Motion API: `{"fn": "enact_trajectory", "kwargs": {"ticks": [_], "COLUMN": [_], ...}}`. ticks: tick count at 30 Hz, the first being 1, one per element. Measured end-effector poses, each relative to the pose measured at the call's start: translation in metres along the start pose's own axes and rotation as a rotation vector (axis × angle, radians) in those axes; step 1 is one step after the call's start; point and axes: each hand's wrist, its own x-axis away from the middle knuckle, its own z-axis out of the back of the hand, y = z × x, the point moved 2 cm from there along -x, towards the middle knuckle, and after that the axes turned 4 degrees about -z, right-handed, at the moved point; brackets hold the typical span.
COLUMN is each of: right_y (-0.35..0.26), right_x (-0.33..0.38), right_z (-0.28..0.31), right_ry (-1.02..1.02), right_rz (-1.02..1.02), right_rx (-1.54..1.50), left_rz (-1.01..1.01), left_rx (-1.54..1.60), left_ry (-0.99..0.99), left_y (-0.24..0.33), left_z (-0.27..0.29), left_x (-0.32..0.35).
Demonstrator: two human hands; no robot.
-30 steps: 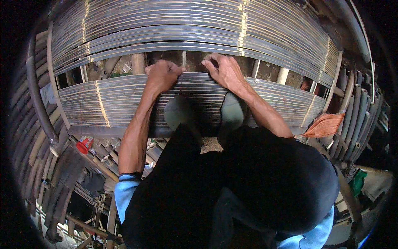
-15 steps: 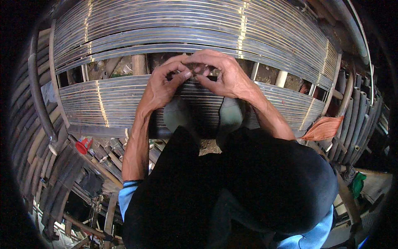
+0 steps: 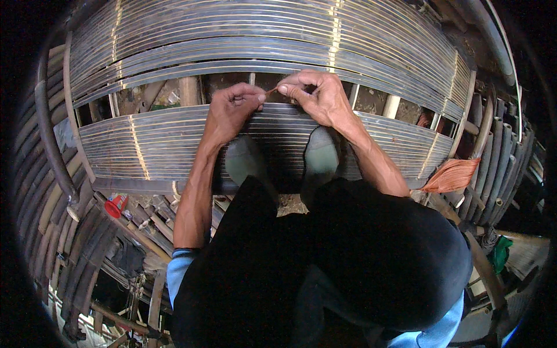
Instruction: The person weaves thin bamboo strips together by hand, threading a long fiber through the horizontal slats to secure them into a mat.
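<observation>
Hands now pulled bit apart, no more bunched together. Our left hand [image 3: 231,110] and right hand [image 3: 313,95] both pinch thin reddish strand [image 3: 271,90], above edge of slat mat [image 3: 145,145]. We keep strand tight, pull slow, even.

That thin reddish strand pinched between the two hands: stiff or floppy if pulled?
Likely pliable: the strand is very thin and spans only the short gap between the left hand and right hand. Probably light too. Its material can't be told.
</observation>
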Motion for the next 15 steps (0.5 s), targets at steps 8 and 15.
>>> {"fn": "enact_trajectory", "kwargs": {"ticks": [8,15], "right_y": [-0.008,0.004], "right_x": [-0.005,-0.004], "right_z": [-0.013,-0.017], "right_ry": [0.084,-0.046], "right_rz": [0.457,-0.131], "right_rx": [0.219,0.113], "left_rz": [0.101,0.135], "left_rx": [-0.101,-0.076], "left_ry": [0.069,0.187], "left_y": [-0.008,-0.011], "left_z": [0.005,0.002], "left_x": [0.005,0.007]}}
